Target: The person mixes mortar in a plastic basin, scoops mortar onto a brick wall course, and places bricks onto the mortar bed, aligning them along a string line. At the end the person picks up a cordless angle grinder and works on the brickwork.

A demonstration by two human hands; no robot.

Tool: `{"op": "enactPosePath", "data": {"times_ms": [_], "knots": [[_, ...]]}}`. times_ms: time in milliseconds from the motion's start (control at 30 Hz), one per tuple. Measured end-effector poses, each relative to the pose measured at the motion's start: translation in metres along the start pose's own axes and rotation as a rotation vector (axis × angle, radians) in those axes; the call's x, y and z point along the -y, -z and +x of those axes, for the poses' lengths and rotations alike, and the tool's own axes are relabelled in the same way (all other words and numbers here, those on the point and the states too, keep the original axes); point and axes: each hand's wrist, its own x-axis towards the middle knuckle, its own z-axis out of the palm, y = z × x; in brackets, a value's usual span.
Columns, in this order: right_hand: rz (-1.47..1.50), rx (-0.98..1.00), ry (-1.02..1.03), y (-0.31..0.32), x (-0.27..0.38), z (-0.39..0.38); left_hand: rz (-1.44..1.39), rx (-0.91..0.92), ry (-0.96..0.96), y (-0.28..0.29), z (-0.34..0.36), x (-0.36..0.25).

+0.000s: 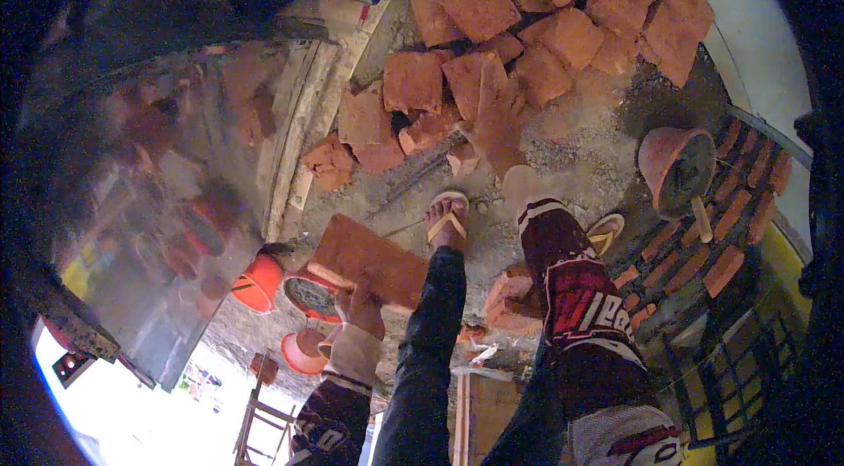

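Observation:
A flat red brick (374, 259) is in my left hand (360, 312) at the lower middle, its fingers on the near edge. My right hand (492, 145) reaches up to a heap of red bricks (554, 53), by broken pieces at its lower edge; it is smeared by motion, so its grip is unclear. Under and beside the held brick is a red tub with grey contents (308, 299). My left foot (447, 220) in a sandal stands between my hands, and another brick (510, 299) lies below my right forearm.
A grey mortar pan with a handled tool (673, 167) sits at the right beside rows of laid bricks (738, 220). Orange buckets (255, 281) stand at the lower left beside a large reflective panel (176, 141). A metal grille (730, 378) is at the lower right.

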Motion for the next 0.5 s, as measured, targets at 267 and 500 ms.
{"op": "enactPosePath", "data": {"times_ms": [267,500], "knots": [[0.201,0.101,-0.096,0.056,-0.049,-0.046,0.561,0.228,-0.352,-0.177,0.022,-0.035],[0.74,0.099,-0.237,0.063,-0.162,-0.193,0.362,0.526,-0.321,-0.294,0.076,-0.037]]}}
